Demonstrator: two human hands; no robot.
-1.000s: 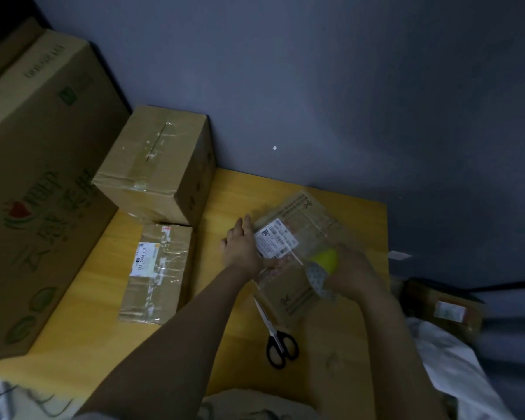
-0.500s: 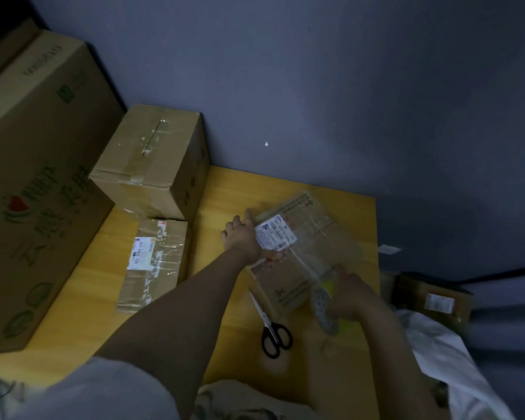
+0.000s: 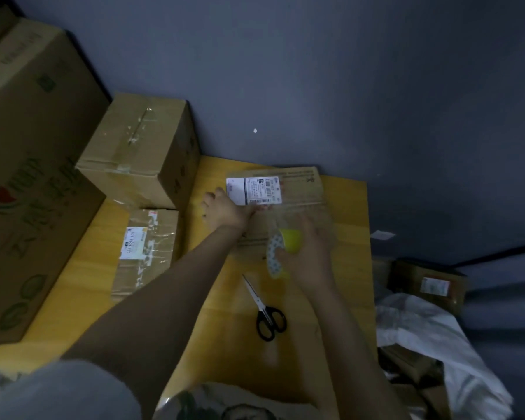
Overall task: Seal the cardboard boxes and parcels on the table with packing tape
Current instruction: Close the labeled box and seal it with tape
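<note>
A flat cardboard parcel (image 3: 303, 192) with a white shipping label (image 3: 253, 190) lies on the yellow table (image 3: 349, 268) near the wall. My left hand (image 3: 225, 209) presses on the parcel's left edge beside the label. My right hand (image 3: 308, 250) grips a roll of packing tape (image 3: 281, 251) with a yellow core, held over the parcel's near half. Clear tape seems to stretch from the roll onto the parcel, but it is blurred.
Black-handled scissors (image 3: 265, 313) lie on the table near me. A small taped parcel (image 3: 146, 247) and a taped box (image 3: 140, 150) sit left, beside a large printed carton (image 3: 28, 183). Right of the table are another parcel (image 3: 431, 283) and white cloth (image 3: 422, 328).
The parcel has turned from a diagonal to lie square to the wall. My right hand with the tape roll pulled toward me, then came back up over the parcel.
</note>
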